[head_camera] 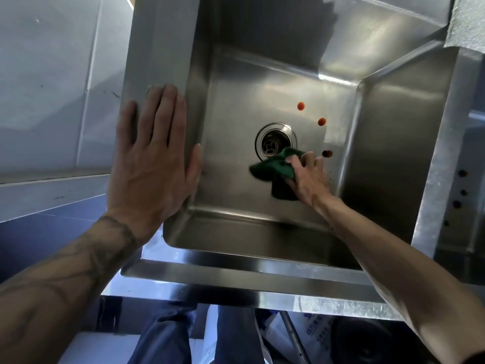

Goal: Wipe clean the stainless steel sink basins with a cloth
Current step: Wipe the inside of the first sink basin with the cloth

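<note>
1. Cloth (273,169): dark green and crumpled, it lies on the sink (236,274) floor, pressed down under the right hand (307,177).
2. Nearest, below the sink's front rim, are the person's legs (162,337) in dark trousers.
3. The left hand (152,158) lies flat on the sink's left rim. Its fingers are straight and close together, pointing away, and hold nothing. The thumb reaches over the inner edge toward the basin wall.
4. The right hand reaches down into the basin. Its fingers (311,158) curl over the cloth's right part, and the thumb pins the cloth from the near side.
5. Most of the cloth sticks out to the left of those fingers, and a fold trails toward the near side, beneath the thumb.
6. The drain (274,140) is just beyond the cloth, left of the fingertips. The cloth's far edge touches or overlaps its rim.
7. A dark spot (327,153) sits just right of the fingertips, apart from the cloth.
8. Farther off, two red spots (321,121) lie beyond the fingers on the basin floor, uncovered.
</note>
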`<state>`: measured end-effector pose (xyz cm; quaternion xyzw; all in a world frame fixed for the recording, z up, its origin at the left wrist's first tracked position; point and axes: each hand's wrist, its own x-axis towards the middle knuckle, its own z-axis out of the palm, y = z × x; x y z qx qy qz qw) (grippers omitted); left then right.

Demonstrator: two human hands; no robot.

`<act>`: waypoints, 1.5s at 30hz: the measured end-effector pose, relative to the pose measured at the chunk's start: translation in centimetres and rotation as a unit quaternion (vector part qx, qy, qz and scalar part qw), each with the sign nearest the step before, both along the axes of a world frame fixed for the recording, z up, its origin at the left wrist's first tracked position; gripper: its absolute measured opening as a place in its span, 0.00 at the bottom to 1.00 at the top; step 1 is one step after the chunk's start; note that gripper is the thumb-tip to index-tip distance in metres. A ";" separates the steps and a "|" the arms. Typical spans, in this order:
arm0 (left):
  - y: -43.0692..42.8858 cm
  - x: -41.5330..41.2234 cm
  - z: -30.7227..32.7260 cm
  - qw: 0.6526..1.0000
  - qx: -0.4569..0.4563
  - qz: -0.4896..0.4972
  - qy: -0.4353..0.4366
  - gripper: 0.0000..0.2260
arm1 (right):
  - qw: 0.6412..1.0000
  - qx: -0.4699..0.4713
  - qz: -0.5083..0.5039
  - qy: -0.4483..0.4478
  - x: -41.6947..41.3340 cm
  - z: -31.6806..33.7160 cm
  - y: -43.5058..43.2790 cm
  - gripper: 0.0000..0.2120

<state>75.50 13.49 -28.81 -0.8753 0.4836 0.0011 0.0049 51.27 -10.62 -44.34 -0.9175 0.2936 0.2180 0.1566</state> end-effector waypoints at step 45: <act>0.1 -0.1 0.1 1.000 -0.017 -0.001 0.015 0.31 | 0.995 0.049 -0.003 0.089 -6.7 1.3 -1.6 0.22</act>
